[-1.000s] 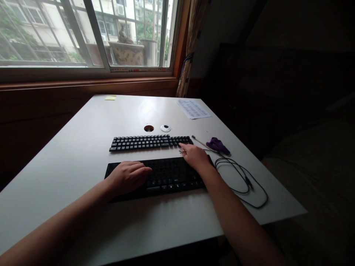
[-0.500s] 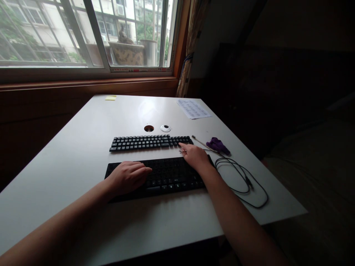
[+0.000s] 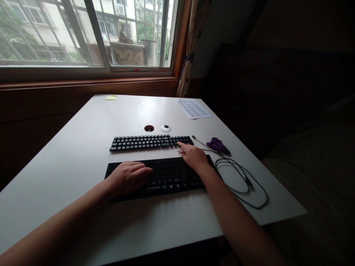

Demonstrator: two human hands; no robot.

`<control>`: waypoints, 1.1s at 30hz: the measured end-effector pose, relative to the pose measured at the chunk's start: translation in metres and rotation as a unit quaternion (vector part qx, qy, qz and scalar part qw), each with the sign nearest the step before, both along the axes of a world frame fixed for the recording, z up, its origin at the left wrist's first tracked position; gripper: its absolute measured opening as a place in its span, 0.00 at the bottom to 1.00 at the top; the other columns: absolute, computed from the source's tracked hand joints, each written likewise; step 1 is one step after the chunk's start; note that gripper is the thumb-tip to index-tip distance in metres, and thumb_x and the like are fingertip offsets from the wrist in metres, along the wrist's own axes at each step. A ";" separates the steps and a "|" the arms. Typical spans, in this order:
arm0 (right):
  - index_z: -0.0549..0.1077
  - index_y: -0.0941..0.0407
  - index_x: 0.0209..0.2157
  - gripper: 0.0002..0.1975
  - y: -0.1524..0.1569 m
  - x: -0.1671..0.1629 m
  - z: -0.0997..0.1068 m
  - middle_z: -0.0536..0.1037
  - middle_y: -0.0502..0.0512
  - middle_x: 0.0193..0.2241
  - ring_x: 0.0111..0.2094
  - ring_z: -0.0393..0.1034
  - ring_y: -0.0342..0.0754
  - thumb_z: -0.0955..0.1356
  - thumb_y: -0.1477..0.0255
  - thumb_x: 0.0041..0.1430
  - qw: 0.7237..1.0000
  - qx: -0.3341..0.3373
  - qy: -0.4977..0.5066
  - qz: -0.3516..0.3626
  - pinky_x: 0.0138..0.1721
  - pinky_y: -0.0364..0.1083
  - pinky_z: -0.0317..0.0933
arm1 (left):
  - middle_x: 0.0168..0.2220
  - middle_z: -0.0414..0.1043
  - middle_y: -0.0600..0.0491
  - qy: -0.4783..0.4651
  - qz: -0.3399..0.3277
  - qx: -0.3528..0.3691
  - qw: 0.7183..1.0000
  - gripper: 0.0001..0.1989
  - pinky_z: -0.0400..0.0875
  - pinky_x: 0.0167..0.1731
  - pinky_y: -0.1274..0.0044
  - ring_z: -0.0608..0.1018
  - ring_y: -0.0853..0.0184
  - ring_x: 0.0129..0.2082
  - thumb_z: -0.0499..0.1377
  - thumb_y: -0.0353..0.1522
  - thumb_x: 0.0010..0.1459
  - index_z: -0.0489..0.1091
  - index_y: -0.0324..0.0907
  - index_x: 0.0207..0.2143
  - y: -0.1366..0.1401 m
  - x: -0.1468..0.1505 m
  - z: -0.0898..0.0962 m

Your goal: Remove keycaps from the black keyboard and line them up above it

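The black keyboard [image 3: 172, 171] lies near the table's front, with keycaps visible along its bottom row and a darker area above them. My left hand [image 3: 129, 176] rests on its left part, fingers curled together; whatever they may hold is hidden. My right hand [image 3: 194, 157] reaches over the keyboard's upper right edge. Its index finger stretches to the loose keycaps [image 3: 138, 142], which stand in rows behind the keyboard, and touches or nearly touches one at the right. Thin metal prongs, apparently of a wire keycap puller [image 3: 181, 152], stick out from under this hand.
To the right lie a purple cloth [image 3: 218, 145], a thin brush [image 3: 199, 140] and a coiled black cable [image 3: 244, 177]. Printed papers [image 3: 194, 109] and a yellow sticky note [image 3: 110, 97] are at the back. A cable hole [image 3: 149, 128] and its round cover [image 3: 165, 128] sit behind the keycaps.
My right hand has shifted slightly left, its index fingertip moving along the keycap rows. My left hand stays nearly where it was on the keyboard.
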State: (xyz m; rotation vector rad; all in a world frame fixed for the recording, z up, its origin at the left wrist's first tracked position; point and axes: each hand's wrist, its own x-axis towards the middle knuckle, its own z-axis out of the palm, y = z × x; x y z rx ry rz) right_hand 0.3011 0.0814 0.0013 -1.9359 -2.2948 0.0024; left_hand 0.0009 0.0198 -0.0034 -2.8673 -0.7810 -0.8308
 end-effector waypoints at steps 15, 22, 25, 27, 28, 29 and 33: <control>0.61 0.41 0.63 0.24 0.002 -0.008 0.002 0.77 0.54 0.50 0.45 0.74 0.55 0.58 0.63 0.67 0.999 -0.027 -0.031 0.007 0.45 0.51 0.65 | 0.30 0.74 0.51 -0.003 -0.006 -0.002 1.000 0.11 0.71 0.28 0.78 0.76 0.68 0.27 0.53 0.28 0.62 0.70 0.40 0.46 0.000 0.002 0.002; 0.62 0.42 0.63 0.25 0.003 -0.008 0.002 0.78 0.53 0.50 0.44 0.74 0.54 0.59 0.65 0.66 0.999 -0.029 -0.034 0.006 0.44 0.50 0.65 | 0.30 0.74 0.51 0.000 -0.006 0.000 1.000 0.11 0.71 0.27 0.77 0.76 0.68 0.27 0.52 0.29 0.63 0.70 0.40 0.46 0.000 0.003 0.003; 0.62 0.42 0.63 0.24 0.003 -0.007 0.001 0.78 0.53 0.50 0.45 0.74 0.54 0.59 0.65 0.66 0.999 -0.027 -0.030 0.009 0.44 0.50 0.65 | 0.31 0.75 0.51 0.001 -0.005 0.003 1.000 0.11 0.71 0.28 0.77 0.76 0.68 0.28 0.53 0.28 0.63 0.69 0.40 0.46 0.000 0.003 0.003; 0.62 0.41 0.63 0.24 0.003 -0.007 0.001 0.78 0.53 0.50 0.45 0.74 0.54 0.59 0.65 0.66 0.999 -0.027 -0.030 0.011 0.44 0.50 0.65 | 0.31 0.75 0.51 0.003 -0.005 0.001 1.000 0.11 0.71 0.27 0.76 0.76 0.67 0.28 0.53 0.28 0.63 0.69 0.40 0.46 0.000 0.003 0.002; 0.62 0.41 0.63 0.24 0.003 -0.007 0.001 0.77 0.53 0.50 0.45 0.74 0.54 0.59 0.65 0.66 0.999 -0.027 -0.029 0.011 0.44 0.50 0.65 | 0.31 0.75 0.51 0.003 -0.006 0.000 1.000 0.11 0.70 0.27 0.76 0.76 0.67 0.28 0.53 0.28 0.62 0.69 0.40 0.46 0.000 0.003 0.002; 0.62 0.41 0.63 0.24 0.002 -0.007 0.001 0.77 0.53 0.50 0.45 0.74 0.54 0.59 0.65 0.66 0.999 -0.027 -0.029 0.011 0.43 0.49 0.65 | 0.31 0.75 0.52 0.002 -0.007 0.000 1.000 0.11 0.70 0.27 0.76 0.76 0.67 0.27 0.53 0.28 0.63 0.69 0.40 0.46 0.000 0.003 0.002; 0.62 0.41 0.63 0.24 0.002 -0.007 0.001 0.78 0.52 0.50 0.44 0.74 0.54 0.59 0.65 0.66 0.999 -0.027 -0.031 0.013 0.43 0.49 0.65 | 0.31 0.75 0.52 0.002 -0.008 -0.002 1.000 0.10 0.70 0.27 0.76 0.76 0.68 0.27 0.53 0.28 0.63 0.69 0.40 0.46 -0.001 0.003 0.003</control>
